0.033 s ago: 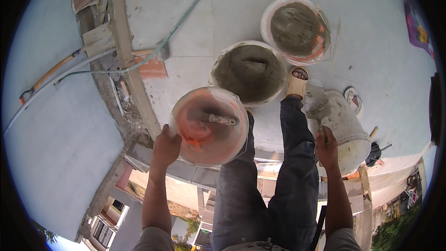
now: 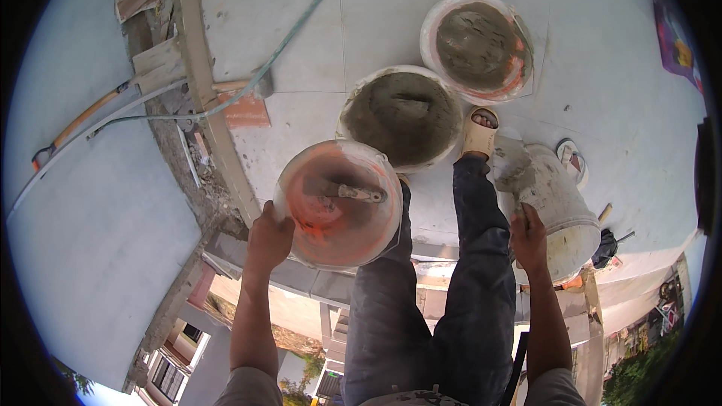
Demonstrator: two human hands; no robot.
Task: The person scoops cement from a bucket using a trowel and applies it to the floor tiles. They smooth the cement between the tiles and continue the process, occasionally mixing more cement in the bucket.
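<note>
My left hand [image 2: 270,236] is closed on the rim of a whitish bucket [image 2: 359,240], its inside stained orange and grey. A putty knife with a wooden-looking, mortar-smeared handle [image 2: 359,193] lies inside that bucket. My right hand [image 2: 529,236] is closed round the handle of a flat, mortar-coated trowel [image 2: 513,168]; the fingers hide most of the handle. Behind the trowel a white, mortar-splashed bucket [image 2: 560,195] lies tipped on its side. Beyond my feet, a bucket of grey mortar [image 2: 402,116] stands with a dent in its surface. Another mortar-filled bucket [image 2: 481,49] touches its far right side.
A green hose [image 2: 289,41] curves over the pale tiled floor [image 2: 602,37]. At left, rubble lines a concrete ledge [image 2: 201,68], near an orange tile piece [image 2: 247,110] and a long-handled tool [image 2: 83,122]. One sandal [image 2: 573,163] lies at right, beyond a black bag [image 2: 605,252].
</note>
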